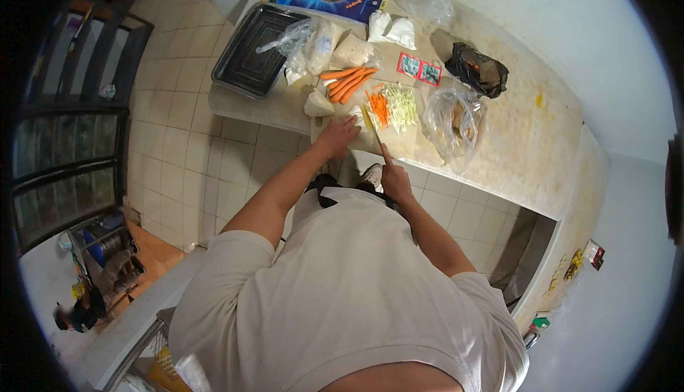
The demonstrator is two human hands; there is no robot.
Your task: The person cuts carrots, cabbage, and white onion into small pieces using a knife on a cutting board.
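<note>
Starting at the left of the counter (527, 150), a black tray (251, 50) sits at the edge, and just right of it lie clear bags (313, 43) with pale contents. Next come whole carrots (348, 82) — several peeled ones, side by side, their long axes running from lower left to upper right, at the far side of the cutting board (399, 143).

The left hand (338, 136) rests flat on the near left corner of the board, fingers spread apart and gripping nothing. The carrots lie straight beyond it, up the picture and close by, with a pale vegetable chunk (318, 103) between. This hand is clearly the nearer one to them.

Right of the left hand, a knife (373, 125) lies on the board, its blade pointing away from the person toward small heaps of orange carrot strips (380, 107) and pale green shreds (403, 106). The right hand (394, 178) hovers near the board's front edge, index finger stretched toward the knife's handle end — whether it touches the handle I cannot tell; the other fingers curl in, and it clamps on nothing visible.

Farther right sit two small red packets (419, 69), a clear bag (456, 125) with brownish things, and a black bag (479, 69).
</note>
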